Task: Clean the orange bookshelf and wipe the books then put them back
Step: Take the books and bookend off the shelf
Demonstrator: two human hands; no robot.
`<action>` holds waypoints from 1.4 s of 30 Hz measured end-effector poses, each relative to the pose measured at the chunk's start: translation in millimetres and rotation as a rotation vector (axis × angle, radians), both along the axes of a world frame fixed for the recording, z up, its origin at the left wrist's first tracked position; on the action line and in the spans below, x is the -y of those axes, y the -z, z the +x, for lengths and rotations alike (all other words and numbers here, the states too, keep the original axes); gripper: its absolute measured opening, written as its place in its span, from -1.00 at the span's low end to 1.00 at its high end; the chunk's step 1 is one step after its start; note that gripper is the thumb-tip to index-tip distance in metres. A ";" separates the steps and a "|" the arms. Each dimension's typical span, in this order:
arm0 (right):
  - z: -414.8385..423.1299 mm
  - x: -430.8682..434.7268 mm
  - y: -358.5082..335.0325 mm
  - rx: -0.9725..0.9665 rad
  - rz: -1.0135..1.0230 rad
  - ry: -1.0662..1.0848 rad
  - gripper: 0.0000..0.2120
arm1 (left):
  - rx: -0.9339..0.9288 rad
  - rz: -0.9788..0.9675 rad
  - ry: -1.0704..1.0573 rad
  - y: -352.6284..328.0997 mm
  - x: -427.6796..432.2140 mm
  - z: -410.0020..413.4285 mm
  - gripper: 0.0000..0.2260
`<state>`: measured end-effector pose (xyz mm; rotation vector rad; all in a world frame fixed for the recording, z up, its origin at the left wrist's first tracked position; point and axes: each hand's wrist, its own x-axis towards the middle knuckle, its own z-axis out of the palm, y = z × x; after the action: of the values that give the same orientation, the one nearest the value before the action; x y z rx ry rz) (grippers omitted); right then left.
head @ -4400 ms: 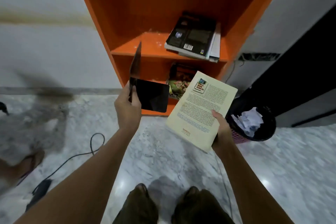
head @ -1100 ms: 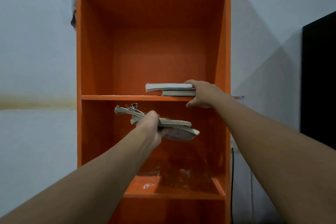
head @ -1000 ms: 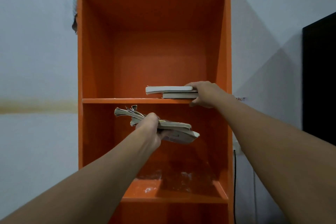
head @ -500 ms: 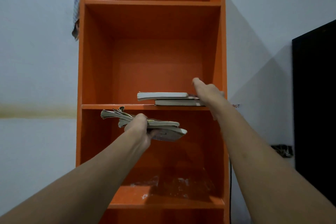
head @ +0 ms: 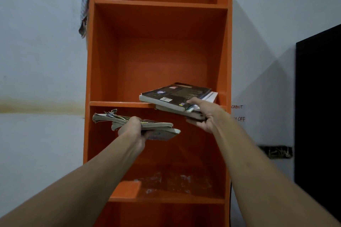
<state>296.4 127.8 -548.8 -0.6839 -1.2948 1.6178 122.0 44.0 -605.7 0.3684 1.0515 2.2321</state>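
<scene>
Right hand (head: 204, 116) — round book stack (head: 175, 96) corner

A tall black panel (head: 320, 116) fills the right edge; just left of it the pale wall (head: 267, 24) carries handwritten labels (head: 237, 107) above a dark fitting (head: 275, 152), and far left of it runs a brownish stain band (head: 36, 106).

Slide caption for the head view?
Head view: right hand grips book stack half off the orange bookshelf; left hand holds worn books.

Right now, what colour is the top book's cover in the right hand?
Mostly black top book, white barcode patch; head view.
</scene>
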 end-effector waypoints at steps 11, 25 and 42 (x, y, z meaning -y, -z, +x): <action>-19.8 5.3 76.9 -0.347 -0.072 -0.069 -0.40 | -0.143 0.009 -0.008 46.2 27.8 -17.3 -0.77; 84.2 64.3 279.5 -0.341 -0.273 -0.106 -0.67 | 0.051 0.091 0.141 157.6 92.5 6.5 -0.70; 97.9 65.3 506.6 0.117 -0.597 -0.131 -0.37 | 0.057 -0.171 0.184 262.5 165.1 80.6 -0.87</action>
<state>394.2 62.5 -1055.4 -1.0817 -0.9422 2.1246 202.6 -121.1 -868.2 0.3114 1.1221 1.9633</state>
